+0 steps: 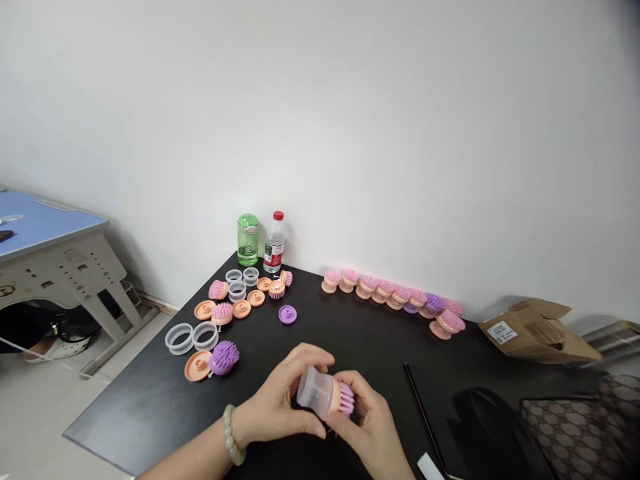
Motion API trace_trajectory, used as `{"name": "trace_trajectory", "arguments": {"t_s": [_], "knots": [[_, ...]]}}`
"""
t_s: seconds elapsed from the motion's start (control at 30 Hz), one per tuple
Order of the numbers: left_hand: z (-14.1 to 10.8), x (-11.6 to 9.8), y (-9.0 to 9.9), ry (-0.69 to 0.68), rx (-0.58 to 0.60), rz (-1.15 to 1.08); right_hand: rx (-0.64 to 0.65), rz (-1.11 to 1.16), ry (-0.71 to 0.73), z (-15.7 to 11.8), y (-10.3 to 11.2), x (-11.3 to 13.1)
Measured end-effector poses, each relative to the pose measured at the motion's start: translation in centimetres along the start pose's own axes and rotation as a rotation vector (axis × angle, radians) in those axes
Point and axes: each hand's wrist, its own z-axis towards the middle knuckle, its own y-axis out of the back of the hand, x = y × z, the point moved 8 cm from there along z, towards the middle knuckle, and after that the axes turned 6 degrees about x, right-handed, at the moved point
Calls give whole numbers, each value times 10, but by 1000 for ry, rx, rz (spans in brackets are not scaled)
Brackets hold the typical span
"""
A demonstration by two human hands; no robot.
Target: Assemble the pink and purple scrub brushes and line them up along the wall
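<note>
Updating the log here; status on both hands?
Left hand curled around translucent ring; right hand gripping pink-bristled brush head. Both parts touching. Purple disc ahead, apart.

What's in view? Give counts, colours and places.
Table: one, black, centre
Desk: one, blue-topped, far left
Lined-up brushes: about nine, mostly pink, back right
Loose rings: five, translucent, left
Discs: five peach, one purple, left
Loose brush heads: four pink, one purple, left
Bottles: one green, one clear and red-capped, back left
Cardboard package: one, brown, right
Slab: one, black, front right
Strip: one, white, front right
Patterned item: one, dark, far right
Held brush: one, pink and peach, front centre
Held ring: one, translucent, against it
Bracelet: one, pale green, left arm
Left hand: one, around held ring
Right hand: one, gripping brush
</note>
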Motion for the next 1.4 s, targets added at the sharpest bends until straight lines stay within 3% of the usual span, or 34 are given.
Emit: {"name": "trace_trajectory", "arguments": {"t_s": [0.13, 0.27, 0.33, 0.47, 0.57, 0.7, 0.9, 1.13, 1.27, 1.4], "knots": [[1, 13, 6, 104, -77, -109, -45, 52, 11, 0, 4, -2], [1, 15, 10, 138, -110, -77, -36, 102, -21, 1, 4, -10], [1, 12, 13, 130, -111, -99, -26, 164, -42, 2, 3, -13], [2, 1, 8, 63, -4, -260, -85, 273, -70, 1, 4, -16], [0, 3, 11, 75, -58, -345, -88, 224, -35, 2, 4, -12], [-2, 14, 16, 177, -146, -249, -69, 99, 6, 3, 5, -7], [3, -4, 11, 53, -17, -220, -104, 65, 19, 2, 12, -7], [-1, 12, 18, 154, -108, -37, -104, 52, 38, 0, 11, -7], [3, -2, 11, 47, 15, -83, -136, 78, 13, 0, 14, -8], [1, 0, 16, 77, -57, -150, -144, 87, 28, 0, 12, 0]]}}
